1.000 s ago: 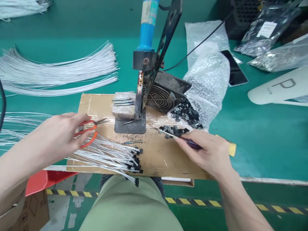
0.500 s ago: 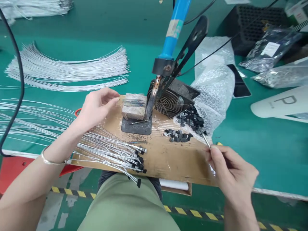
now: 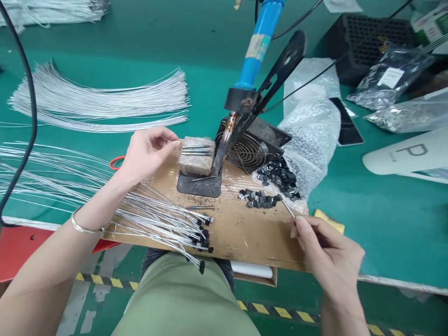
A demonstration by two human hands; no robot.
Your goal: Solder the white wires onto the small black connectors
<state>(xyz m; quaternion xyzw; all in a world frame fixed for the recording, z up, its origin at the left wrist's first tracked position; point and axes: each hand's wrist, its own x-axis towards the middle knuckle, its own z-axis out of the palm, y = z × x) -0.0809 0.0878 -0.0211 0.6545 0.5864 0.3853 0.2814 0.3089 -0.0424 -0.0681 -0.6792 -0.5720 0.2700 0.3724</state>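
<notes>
My right hand (image 3: 331, 252) grips a pair of thin metal tweezers (image 3: 289, 208). Their tip is at the right end of a small group of black pieces (image 3: 259, 198); whether a piece is between the tips I cannot tell. A larger heap of black pieces (image 3: 280, 176) lies just behind. Thumb and finger of my left hand (image 3: 149, 151) are pinched together beside a pale block (image 3: 197, 163); what they hold, if anything, is too small to make out. Several short thin rods (image 3: 196, 150) lie across the block. A blue-handled soldering iron (image 3: 255, 58) points down beside it.
Loose white wires with black ends (image 3: 164, 219) lie under my left forearm on the cardboard (image 3: 241, 238). A bundle of white wires (image 3: 115, 100) is behind. A round-grilled fan (image 3: 247, 150), bubble wrap (image 3: 311, 116), a phone (image 3: 346, 123) and a white cup (image 3: 402, 156) are to the right.
My right hand has moved left with the tweezers, bringing their tip from the large heap to the small group of black pieces. My left hand stays pinched by the block.
</notes>
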